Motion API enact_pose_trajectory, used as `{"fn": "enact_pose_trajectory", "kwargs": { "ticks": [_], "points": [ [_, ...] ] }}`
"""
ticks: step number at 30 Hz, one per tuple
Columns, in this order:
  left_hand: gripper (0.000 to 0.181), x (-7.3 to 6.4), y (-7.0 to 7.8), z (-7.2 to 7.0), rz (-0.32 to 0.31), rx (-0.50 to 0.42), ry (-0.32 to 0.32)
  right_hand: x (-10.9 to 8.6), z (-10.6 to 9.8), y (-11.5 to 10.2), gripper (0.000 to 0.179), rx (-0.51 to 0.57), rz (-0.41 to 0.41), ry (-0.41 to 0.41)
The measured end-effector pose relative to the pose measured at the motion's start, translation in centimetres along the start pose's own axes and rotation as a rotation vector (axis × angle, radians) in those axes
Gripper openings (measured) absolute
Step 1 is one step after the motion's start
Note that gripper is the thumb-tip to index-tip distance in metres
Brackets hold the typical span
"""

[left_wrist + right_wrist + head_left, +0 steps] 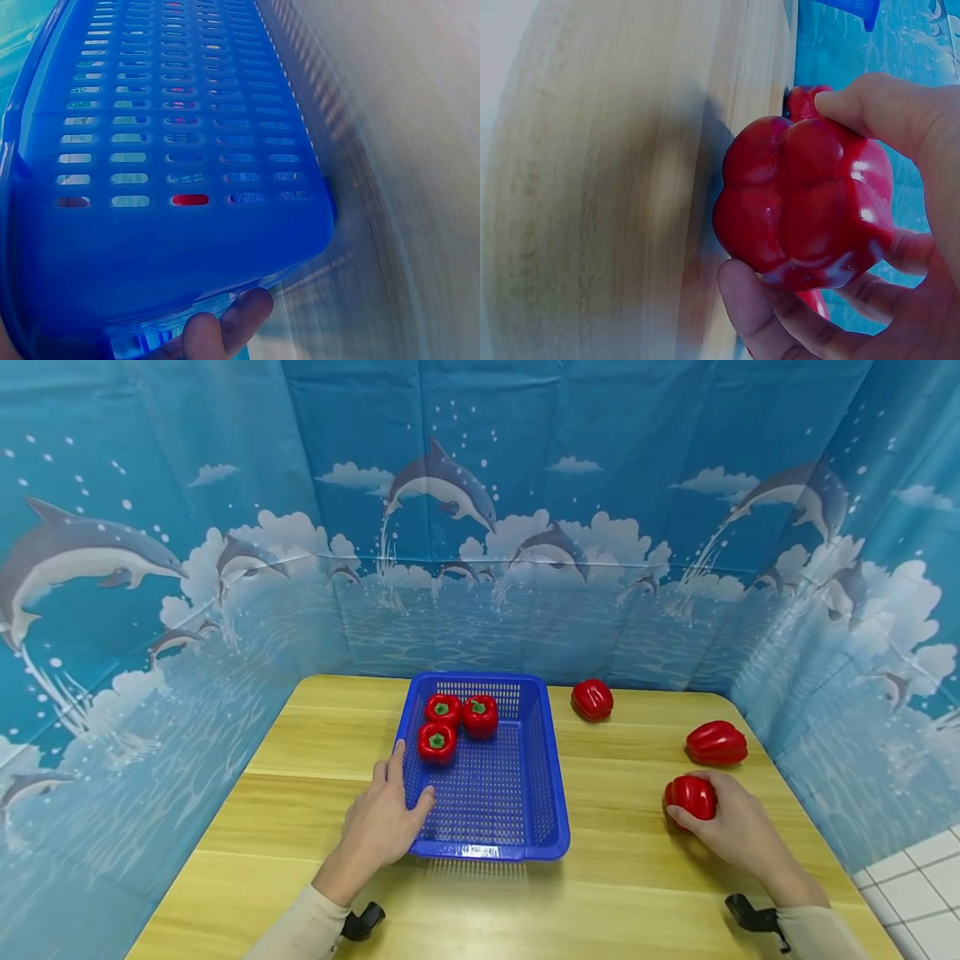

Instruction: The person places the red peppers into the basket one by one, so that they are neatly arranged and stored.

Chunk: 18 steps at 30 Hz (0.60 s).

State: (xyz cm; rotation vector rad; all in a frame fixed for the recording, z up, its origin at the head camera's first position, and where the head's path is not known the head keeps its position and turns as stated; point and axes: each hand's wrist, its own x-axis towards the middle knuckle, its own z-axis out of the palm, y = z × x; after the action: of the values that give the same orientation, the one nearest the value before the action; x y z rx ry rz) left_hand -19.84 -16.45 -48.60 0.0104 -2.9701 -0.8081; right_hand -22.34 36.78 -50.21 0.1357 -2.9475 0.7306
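"Red pepper (pixel 692 799), nearest us: how is it held?"

"In the right hand (pixel 737 822), thumb against one side and fingers round the other. I'd say so round and glossy a body calls for that opposed grip. Whether it bears on the surface (pixel 622 852) or sits just above it, I can't tell."

"And the left hand (pixel 382 818)?"

"Its fingers lie loose and fairly straight at the side rim of the blue basket (pixel 487 789), thumb reaching over the edge. Probably that steadies a light basket (plastic, by its look), though how hard it presses I can't tell."

"Why is the basket there?"

"It stands just right of the left hand, between both hands, which would suit a reach from either."

"What lies past the right hand?"

"One loose pepper (pixel 716 743) on its side, just beyond the fingers."

"And inside the basket?"

"Three stem-up peppers (pixel 437 745), bunched in the far corner ahead of the left hand. Standing close, they leave the part nearer both hands bare, perhaps to save room."

"Farthest off?"

"There's another pepper (pixel 592 700), ahead of the right hand and well to its left, then a dolphin-print curtain (pixel 465 618)."
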Motion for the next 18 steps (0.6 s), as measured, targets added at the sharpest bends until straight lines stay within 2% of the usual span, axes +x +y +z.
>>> {"fn": "enact_pose_trajectory", "kwargs": {
  "ticks": [8, 18],
  "points": [
    [0.100, 0.0, 0.0, 0.0, -0.002, -0.006, -0.006, -0.1, 0.2, -0.9, 0.079, 0.007, -0.001, -0.004],
    [0.100, 0.0, -0.1, 0.0, -0.001, -0.016, -0.005, 0.2, 0.5, -2.4, 0.076, 0.000, -0.050, 0.027]
  ]
}}
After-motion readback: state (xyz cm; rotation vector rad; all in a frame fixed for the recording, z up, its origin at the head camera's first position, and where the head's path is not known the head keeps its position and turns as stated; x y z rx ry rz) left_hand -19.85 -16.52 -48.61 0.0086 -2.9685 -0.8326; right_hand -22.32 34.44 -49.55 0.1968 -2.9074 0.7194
